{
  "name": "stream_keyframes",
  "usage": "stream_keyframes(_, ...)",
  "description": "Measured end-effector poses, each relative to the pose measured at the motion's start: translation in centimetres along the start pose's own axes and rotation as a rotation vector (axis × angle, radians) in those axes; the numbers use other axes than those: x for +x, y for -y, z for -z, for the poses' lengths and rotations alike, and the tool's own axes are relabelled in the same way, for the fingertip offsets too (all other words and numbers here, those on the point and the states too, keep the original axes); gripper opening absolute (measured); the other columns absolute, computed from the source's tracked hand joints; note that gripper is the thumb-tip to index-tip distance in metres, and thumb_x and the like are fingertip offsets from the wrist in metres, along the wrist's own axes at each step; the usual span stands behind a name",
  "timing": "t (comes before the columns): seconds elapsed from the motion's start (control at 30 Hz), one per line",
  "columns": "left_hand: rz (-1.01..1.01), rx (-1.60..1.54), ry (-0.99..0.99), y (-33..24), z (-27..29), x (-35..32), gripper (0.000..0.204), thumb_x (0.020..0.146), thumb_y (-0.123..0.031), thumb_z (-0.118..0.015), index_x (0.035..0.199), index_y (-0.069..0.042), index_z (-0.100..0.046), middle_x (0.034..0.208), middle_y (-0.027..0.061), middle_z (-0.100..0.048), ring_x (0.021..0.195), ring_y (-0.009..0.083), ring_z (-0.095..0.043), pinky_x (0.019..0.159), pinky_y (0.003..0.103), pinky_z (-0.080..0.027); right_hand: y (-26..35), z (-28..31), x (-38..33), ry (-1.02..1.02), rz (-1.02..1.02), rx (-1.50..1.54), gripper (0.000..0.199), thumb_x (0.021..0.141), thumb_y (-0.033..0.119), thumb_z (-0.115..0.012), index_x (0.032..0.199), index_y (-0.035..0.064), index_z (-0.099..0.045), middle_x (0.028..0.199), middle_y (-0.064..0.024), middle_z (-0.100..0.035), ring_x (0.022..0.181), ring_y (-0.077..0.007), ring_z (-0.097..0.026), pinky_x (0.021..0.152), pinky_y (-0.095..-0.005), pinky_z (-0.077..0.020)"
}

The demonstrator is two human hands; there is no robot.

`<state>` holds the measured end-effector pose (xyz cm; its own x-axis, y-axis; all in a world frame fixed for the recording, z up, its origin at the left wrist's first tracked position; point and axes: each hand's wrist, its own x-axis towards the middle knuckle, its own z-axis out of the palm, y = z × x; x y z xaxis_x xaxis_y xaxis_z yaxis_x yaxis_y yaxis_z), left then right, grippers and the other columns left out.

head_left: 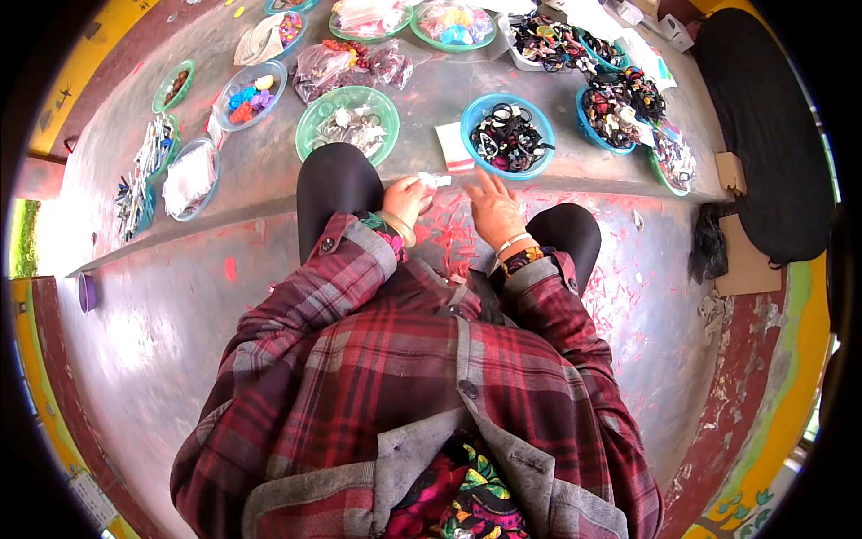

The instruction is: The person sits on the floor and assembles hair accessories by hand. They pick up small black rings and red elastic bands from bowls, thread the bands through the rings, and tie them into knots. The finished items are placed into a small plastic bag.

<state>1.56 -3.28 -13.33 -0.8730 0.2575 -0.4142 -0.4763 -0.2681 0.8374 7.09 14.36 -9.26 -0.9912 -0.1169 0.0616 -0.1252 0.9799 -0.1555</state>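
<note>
Before a bench [260,162] of bowls, two hands meet at one small white piece.

A green bowl [308,126] and a blue bowl [508,172] stand beyond. The right hand [496,214] is loosely open, seemingly empty; the left hand [404,199] is nearly closed, pinching the white piece [435,180] near the bench's front edge, between the hands. A light, steady pinch at one end should leave the other reachable. Its long axis lies roughly crosswise, free end pointing right.
</note>
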Motion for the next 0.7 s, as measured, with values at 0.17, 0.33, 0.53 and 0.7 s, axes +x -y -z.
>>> stream_keyframes(0.17,-0.004,0.001,-0.032,-0.2,-0.1,0.0,0.020,0.089,-0.014,-0.044,0.099,0.000,-0.053,0.094,0.0081,-0.058,0.087,0.0172,-0.057,0.076,0.031,-0.047,1.8,2.2,0.0,-0.198,0.201,-0.062,0.035,0.074,0.010,-0.049,0.106,0.0186,-0.059,0.134,-0.0066,-0.034,0.126,-0.0295,-0.026,0.098,-0.0474,-0.0248)
stream_keyframes(0.33,-0.006,0.029,-0.038,-0.1,0.1,0.1,0.020,0.089,-0.014,-0.045,0.100,0.000,-0.053,0.096,0.0086,-0.058,0.087,0.0184,-0.057,0.076,0.031,-0.047,1.7,1.9,0.1,-0.233,0.248,-0.054,0.024,0.073,0.012,-0.050,0.096,0.0113,-0.059,0.132,-0.0063,-0.033,0.126,-0.0296,-0.025,0.098,-0.0499,-0.0236)
stream_keyframes(0.53,0.027,0.018,-0.026,-0.6,-0.3,-0.5,0.020,0.089,-0.015,-0.044,0.100,-0.001,-0.053,0.096,0.0092,-0.058,0.088,0.0188,-0.057,0.077,0.032,-0.046,2.2,2.5,0.0,-0.239,0.261,-0.055,0.023,0.073,0.012,-0.050,0.093,0.0093,-0.059,0.124,-0.0089,-0.043,0.125,-0.0277,-0.027,0.099,-0.0455,-0.0249)
stream_keyframes(0.7,0.047,0.032,-0.011,-0.9,-0.4,-0.7,0.022,0.089,-0.016,-0.044,0.102,-0.001,-0.053,0.097,0.0098,-0.058,0.089,0.0188,-0.057,0.078,0.032,-0.046,1.3,0.8,-0.1,-0.101,0.169,0.202,0.032,0.076,0.010,-0.048,0.108,0.0060,-0.052,0.112,-0.0125,-0.052,0.117,-0.0291,-0.038,0.095,-0.0383,-0.0319)
